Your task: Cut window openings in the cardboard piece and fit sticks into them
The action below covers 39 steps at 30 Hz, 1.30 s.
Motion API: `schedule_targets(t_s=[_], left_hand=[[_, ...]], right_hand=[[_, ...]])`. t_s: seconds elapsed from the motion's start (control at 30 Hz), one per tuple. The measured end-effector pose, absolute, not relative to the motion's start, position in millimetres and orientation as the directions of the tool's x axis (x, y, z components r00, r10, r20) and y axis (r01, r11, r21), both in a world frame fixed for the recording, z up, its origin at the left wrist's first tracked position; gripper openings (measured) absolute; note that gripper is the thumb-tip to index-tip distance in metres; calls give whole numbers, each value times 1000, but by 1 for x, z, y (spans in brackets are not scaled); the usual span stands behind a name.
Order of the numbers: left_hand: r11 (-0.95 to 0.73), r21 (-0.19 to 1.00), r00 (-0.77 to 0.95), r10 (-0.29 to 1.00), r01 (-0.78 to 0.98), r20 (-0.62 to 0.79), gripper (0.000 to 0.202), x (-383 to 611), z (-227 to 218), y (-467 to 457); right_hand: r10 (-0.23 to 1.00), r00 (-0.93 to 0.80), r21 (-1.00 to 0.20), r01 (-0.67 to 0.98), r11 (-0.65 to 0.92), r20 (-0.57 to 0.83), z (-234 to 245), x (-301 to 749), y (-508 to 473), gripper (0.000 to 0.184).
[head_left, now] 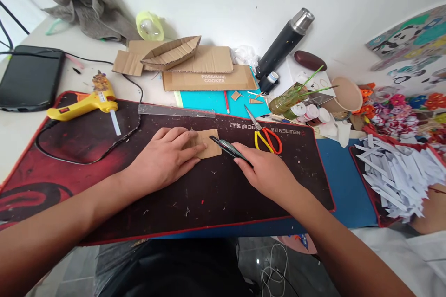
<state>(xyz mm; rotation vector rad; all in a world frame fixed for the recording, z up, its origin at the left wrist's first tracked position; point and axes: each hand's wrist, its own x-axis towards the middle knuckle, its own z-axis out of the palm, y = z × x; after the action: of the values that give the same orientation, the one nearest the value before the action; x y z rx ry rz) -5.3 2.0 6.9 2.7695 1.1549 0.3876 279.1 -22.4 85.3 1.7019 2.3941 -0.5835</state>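
Note:
My left hand [166, 158] lies flat, fingers stretched out, pressing a small piece of brown cardboard [210, 145] onto the dark red desk mat [87, 167]. My right hand [265, 171] is closed around a utility knife [228, 147]. The knife's tip rests at the right side of the cardboard piece. Part of the cardboard is hidden under my left fingers.
Red-and-yellow scissors [266, 137], a clear ruler [176, 111] and a yellow glue gun [85, 102] with its cable lie on the mat. Behind are cardboard sheets [209, 79], a cardboard boat [172, 52], a black flask [284, 44], a tablet [29, 79]. White paper strips [397, 174] pile at right.

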Motion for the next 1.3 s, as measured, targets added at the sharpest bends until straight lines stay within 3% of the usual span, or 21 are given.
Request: schedule_targets(t_s=[0.27, 0.77, 1.0, 1.3], left_hand=[[-731, 371, 714, 667, 573, 212, 39, -19, 10, 14], [-758, 391, 764, 619, 522, 180, 42, -29, 4, 25], [-764, 367, 771, 615, 531, 165, 43, -31, 0, 25], [-782, 371, 775, 595, 500, 211, 42, -33, -3, 25]], right_hand=[[816, -382, -94, 920, 381, -433, 101, 280, -9, 46], [748, -387, 46, 873, 485, -540, 117, 273, 5, 45], [711, -383, 171, 801, 573, -590, 132, 258, 13, 46], [675, -413, 172, 763, 623, -611, 138, 255, 19, 46]])
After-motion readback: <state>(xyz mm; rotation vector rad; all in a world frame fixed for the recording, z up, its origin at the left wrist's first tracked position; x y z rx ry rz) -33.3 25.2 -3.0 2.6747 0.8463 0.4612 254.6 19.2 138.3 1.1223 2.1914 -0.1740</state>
